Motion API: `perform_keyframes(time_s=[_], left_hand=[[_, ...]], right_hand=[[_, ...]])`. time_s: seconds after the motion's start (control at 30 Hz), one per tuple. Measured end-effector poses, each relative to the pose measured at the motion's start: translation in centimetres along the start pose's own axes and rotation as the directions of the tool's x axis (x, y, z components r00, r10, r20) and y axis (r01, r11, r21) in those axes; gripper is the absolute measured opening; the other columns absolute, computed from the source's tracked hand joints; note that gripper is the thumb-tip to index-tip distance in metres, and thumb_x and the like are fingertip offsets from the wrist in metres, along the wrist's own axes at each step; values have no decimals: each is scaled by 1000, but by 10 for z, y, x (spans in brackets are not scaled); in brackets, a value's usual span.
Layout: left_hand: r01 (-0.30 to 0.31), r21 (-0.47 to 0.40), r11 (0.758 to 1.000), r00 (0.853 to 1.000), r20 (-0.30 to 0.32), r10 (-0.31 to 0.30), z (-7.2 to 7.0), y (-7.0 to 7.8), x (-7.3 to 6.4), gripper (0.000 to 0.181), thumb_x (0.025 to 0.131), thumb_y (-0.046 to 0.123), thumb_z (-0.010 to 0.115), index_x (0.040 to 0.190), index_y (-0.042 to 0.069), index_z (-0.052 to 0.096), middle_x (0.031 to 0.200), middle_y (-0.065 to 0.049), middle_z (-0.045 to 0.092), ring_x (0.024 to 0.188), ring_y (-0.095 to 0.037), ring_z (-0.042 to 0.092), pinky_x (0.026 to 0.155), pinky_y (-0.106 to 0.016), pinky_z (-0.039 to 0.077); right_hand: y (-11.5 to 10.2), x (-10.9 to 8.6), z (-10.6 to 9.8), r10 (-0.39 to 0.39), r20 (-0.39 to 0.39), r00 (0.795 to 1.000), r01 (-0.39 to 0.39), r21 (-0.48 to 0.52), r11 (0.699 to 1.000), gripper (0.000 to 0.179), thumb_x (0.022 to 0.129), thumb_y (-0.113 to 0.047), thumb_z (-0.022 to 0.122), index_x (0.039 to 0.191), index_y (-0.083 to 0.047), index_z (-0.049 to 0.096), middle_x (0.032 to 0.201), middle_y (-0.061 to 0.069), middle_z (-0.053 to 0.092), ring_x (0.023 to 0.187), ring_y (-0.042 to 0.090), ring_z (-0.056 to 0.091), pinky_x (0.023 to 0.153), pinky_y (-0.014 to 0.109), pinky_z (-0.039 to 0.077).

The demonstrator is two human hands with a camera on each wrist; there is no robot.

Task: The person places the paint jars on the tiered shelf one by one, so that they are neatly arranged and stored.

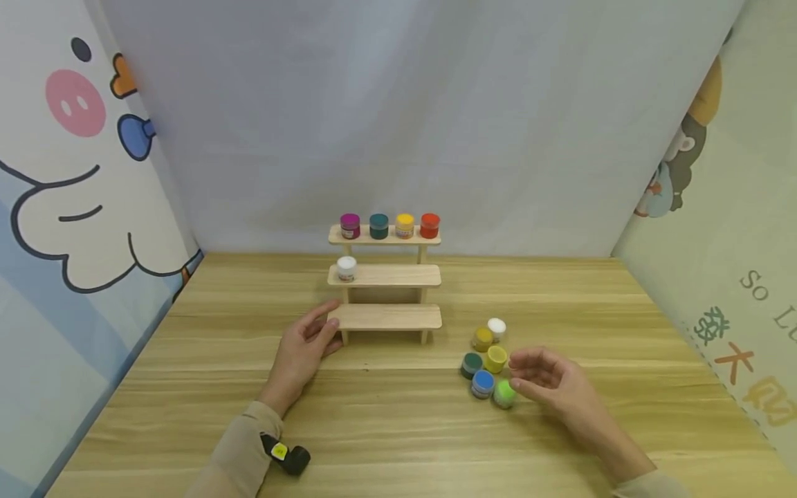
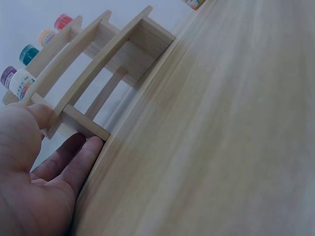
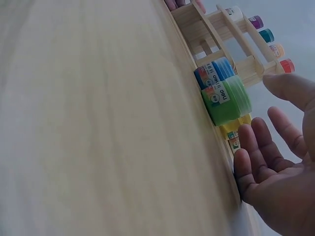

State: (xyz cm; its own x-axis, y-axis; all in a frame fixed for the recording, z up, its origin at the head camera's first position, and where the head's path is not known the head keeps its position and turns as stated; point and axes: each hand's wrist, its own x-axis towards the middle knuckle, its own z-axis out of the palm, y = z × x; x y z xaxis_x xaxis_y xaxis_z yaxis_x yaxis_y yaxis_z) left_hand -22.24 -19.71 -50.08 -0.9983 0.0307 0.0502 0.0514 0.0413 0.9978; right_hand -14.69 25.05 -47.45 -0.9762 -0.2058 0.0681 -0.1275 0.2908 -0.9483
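Note:
A three-tier wooden display rack stands on the table, paint jars on its upper two tiers. My left hand grips the left end of its lowest tier; in the left wrist view the thumb lies at the shelf end and fingers touch the side leg. My right hand is beside a cluster of paint jars, fingers loosely bent with nothing between them. Nearest to it are a light green jar and a yellow jar. A blue jar, dark green jar, ochre jar and white-lidded jar complete the cluster.
Purple, teal, orange-yellow and red jars line the top tier. A white jar sits at the middle tier's left end. Behind the wooden table hangs a pale curtain; printed panels flank it.

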Motion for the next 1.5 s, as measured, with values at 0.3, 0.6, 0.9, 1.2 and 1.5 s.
perform_keyframes(time_s=[0.3,0.6,0.9,1.2,1.5], left_hand=[[-5,5,1000,1000,2,5,0,3,-1,46,117,15,62,163,13,58,154,-28,61,138,-35,66,101,-30,66],[-2,5,1000,1000,-3,2,1,5,-2,46,116,14,63,162,13,59,152,-28,62,138,-35,66,101,-30,66],[-5,9,1000,1000,-1,5,0,5,-2,45,117,15,63,162,14,59,150,-28,64,135,-30,68,102,-30,66],[-5,13,1000,1000,5,5,0,5,-1,46,117,16,62,163,14,58,152,-28,62,136,-31,67,102,-29,66],[-2,3,1000,1000,1,2,0,7,-3,45,116,15,63,161,15,60,148,-27,64,134,-30,68,102,-29,66]], right_hand=[[5,0,-2,51,39,998,-51,-1,999,44,100,-12,85,135,6,65,129,24,71,109,19,74,96,25,66],[9,1,-5,11,125,992,-4,-56,998,47,97,-11,88,135,5,66,132,21,70,111,19,71,97,24,64],[16,2,-6,-61,168,984,74,-72,995,44,95,-8,89,132,1,68,133,18,69,114,16,68,99,22,60],[17,3,-5,-73,161,984,92,-117,989,42,94,-11,91,130,-5,70,131,14,70,112,15,68,97,22,60],[14,3,0,-50,123,991,70,-157,985,39,92,-15,93,126,-8,73,126,11,73,105,17,68,91,24,61]])
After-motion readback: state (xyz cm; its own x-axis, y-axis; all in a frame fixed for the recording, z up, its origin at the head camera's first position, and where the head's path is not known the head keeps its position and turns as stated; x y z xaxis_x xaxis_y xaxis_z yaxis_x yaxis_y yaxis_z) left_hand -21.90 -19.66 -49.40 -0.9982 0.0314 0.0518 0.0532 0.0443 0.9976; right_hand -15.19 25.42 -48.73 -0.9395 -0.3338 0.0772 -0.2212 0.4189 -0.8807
